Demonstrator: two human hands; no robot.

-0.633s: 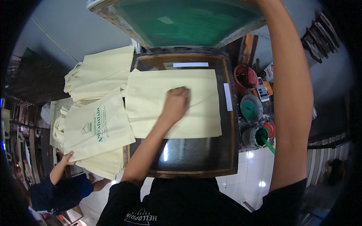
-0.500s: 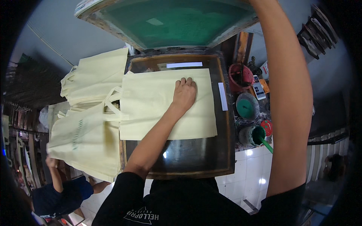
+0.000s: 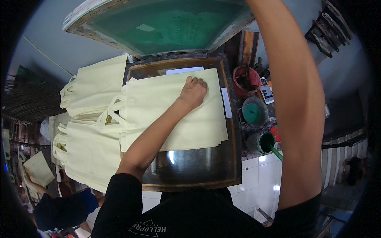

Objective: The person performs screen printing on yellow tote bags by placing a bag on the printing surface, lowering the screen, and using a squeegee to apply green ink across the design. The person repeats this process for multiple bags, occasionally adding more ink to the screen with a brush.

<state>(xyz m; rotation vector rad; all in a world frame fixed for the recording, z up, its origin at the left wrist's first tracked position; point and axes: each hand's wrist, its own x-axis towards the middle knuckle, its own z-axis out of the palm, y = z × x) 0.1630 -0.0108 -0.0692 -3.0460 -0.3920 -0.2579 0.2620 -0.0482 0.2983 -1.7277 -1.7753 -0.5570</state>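
Note:
A pale yellow cloth tote bag lies over a dark glassy printing board, its handles hanging off to the left. Near its upper right part my left hand has its fingers curled together, closed on the fabric. Layered edges at the bag's lower right corner show more than one layer of cloth. My right arm reaches up past the top edge beside a raised screen-printing frame with green mesh; the hand itself is out of view.
Two stacks of tote bags stand left of the board. To the right are a red bucket, a bowl of green paint, a paint tub with a green handle, and a phone. Another person holds a bag at lower left.
The bag under my left hand has shifted upward and now partly covers the upper white strip. My fingers have curled tighter. The other person has carried a printed bag away from the left stack.

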